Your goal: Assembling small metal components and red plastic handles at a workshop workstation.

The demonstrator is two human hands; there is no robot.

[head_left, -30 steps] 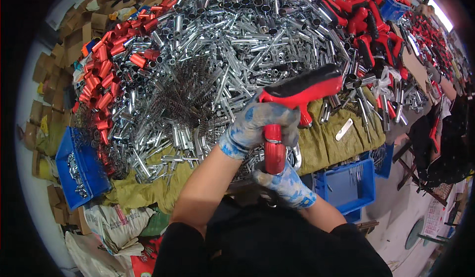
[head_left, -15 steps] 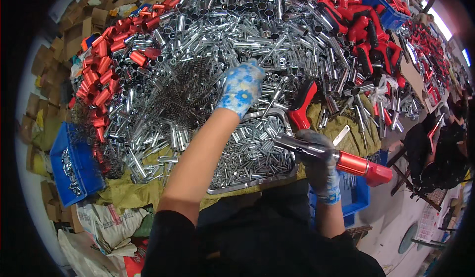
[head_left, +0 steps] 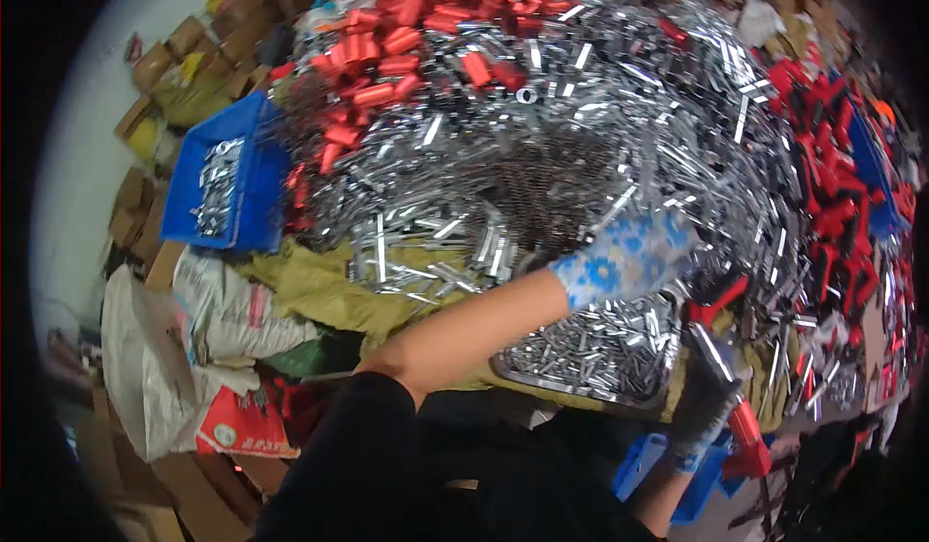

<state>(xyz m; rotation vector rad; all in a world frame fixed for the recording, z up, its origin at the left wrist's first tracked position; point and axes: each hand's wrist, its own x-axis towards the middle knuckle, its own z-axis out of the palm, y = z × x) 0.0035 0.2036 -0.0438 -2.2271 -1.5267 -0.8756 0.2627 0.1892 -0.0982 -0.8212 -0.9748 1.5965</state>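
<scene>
The right hand (head_left: 704, 399) is wrapped around a red-and-silver tube (head_left: 744, 424) at the near right, its long axis slanting from the silver end, far and left, to the red end, near and right. The left hand (head_left: 634, 256) is beyond and left of that silver end, over the far side of the tray (head_left: 579, 393); whether its fingers hold anything cannot be told. A red handle (head_left: 724, 300) lies just beyond the tube.

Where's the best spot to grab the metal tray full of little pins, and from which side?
Probably the near rim of the metal tray, coming from your own side: that long edge shows bare, while the left hand partly hides the far side and the metal heap lies beyond. The loose pins suggest keeping it level.
</scene>
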